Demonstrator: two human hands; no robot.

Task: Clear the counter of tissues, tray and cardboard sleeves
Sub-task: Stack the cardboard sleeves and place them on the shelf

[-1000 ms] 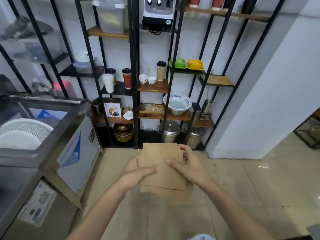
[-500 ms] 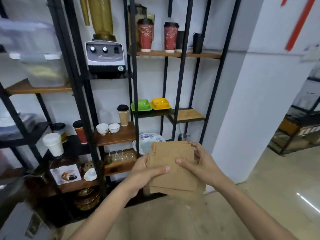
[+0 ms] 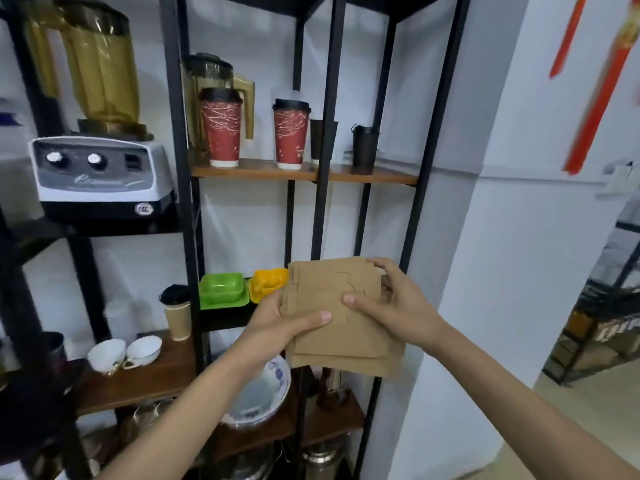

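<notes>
A stack of flat brown cardboard sleeves [image 3: 337, 315] is held up in front of a black metal shelf rack [image 3: 322, 188]. My left hand [image 3: 277, 327] grips the stack's left edge, thumb lying across the front. My right hand [image 3: 398, 306] holds the right edge, thumb on the front and fingers curled over the top corner. The sleeves are fanned slightly, the lowest one sticking out at the bottom. No tissues or tray are in view.
The rack holds two red paper cups [image 3: 221, 128], a blender [image 3: 100, 168], green [image 3: 221, 289] and yellow [image 3: 268, 282] dishes, white teacups [image 3: 124, 351] and a patterned bowl [image 3: 263, 389]. A white wall column [image 3: 502, 271] stands right of the rack.
The view has risen and closed in on the rack; the counter and floor have dropped out of sight. Both hands have lifted the sleeves to the height of the green and yellow dishes.
</notes>
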